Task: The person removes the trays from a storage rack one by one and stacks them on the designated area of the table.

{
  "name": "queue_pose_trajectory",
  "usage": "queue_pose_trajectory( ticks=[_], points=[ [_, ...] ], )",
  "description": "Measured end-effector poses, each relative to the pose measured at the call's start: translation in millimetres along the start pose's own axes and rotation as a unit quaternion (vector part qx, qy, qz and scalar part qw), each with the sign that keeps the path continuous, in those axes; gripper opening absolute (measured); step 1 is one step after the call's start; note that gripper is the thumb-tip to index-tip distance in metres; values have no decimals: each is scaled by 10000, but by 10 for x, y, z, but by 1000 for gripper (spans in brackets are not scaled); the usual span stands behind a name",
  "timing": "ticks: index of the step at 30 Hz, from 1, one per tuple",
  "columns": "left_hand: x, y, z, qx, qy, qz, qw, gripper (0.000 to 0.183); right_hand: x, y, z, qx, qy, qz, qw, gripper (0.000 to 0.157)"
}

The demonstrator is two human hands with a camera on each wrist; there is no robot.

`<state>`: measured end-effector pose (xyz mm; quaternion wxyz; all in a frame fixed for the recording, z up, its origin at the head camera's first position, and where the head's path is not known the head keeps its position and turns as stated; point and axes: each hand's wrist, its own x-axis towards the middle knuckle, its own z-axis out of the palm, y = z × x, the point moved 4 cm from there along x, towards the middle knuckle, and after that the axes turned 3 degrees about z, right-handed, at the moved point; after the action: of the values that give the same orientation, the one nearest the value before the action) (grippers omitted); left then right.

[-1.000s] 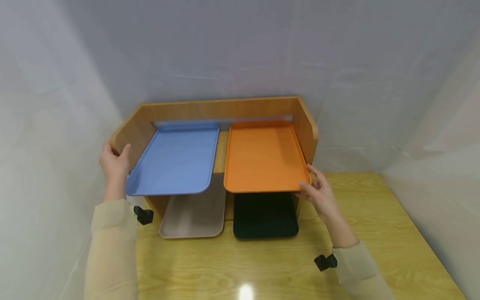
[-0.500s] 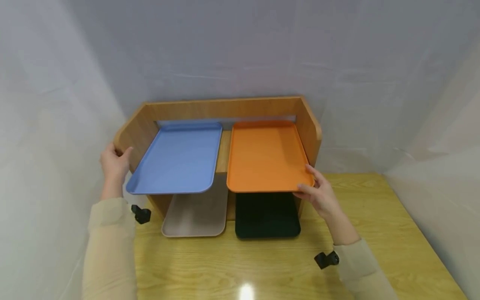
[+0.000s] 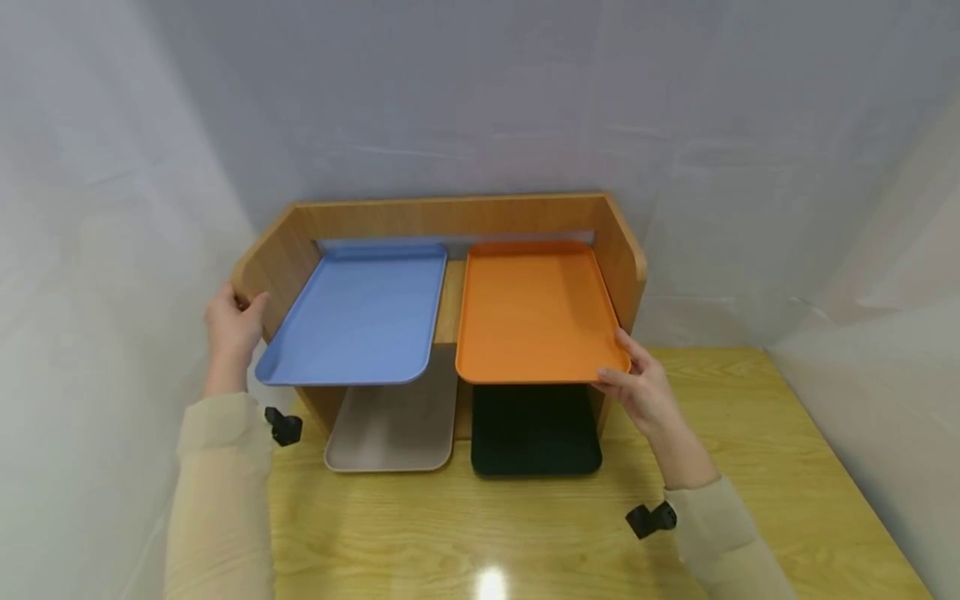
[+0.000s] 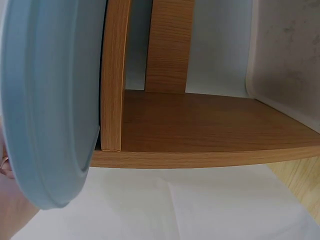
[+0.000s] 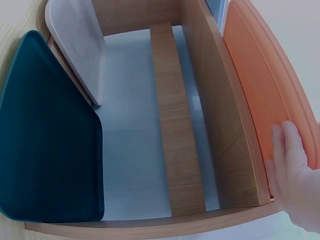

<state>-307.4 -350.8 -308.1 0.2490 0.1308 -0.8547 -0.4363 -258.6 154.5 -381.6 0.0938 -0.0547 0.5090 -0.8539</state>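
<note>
A wooden two-level rack (image 3: 450, 218) holds a blue tray (image 3: 360, 312) at upper left and an orange tray (image 3: 536, 312) at upper right. Their front ends jut past the top shelf. My left hand (image 3: 232, 329) grips the front edge of the rack's left side panel, beside the blue tray; its fingertips are hidden behind the wood. My right hand (image 3: 643, 387) holds the orange tray at its front right corner. In the right wrist view, fingers (image 5: 292, 145) lie against that tray's underside.
On the lower level are a beige tray (image 3: 393, 425) at left and a dark green tray (image 3: 536, 433) at right. A wood-grain table (image 3: 450, 533) bears the rack. Pale sheeting (image 3: 480, 100) hangs behind and at both sides.
The rack and trays appear slightly further right in the head view, apparently a small camera shift. Both hands keep their places on the rack panel and orange tray.
</note>
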Motion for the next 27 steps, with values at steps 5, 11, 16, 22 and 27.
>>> queue_pose_trajectory(
  ticks=[5,11,16,22,27],
  points=[
    [-1,31,30,-84,-104,-33,9999,44,-18,15,-25,275,40,-180,9995,73],
    [4,45,74,-234,-144,4,9996,45,-111,51,-51,480,70,-533,9974,71],
    [-3,46,83,-280,-158,-8,9995,45,-210,85,-49,649,-70,-734,9952,74],
    [-4,63,85,-199,-237,-84,9995,47,-334,95,-44,487,-224,-1028,9933,73],
    [-10,70,86,-190,-163,-65,9997,46,-421,113,-40,514,-390,-1213,9905,73]
  ],
)
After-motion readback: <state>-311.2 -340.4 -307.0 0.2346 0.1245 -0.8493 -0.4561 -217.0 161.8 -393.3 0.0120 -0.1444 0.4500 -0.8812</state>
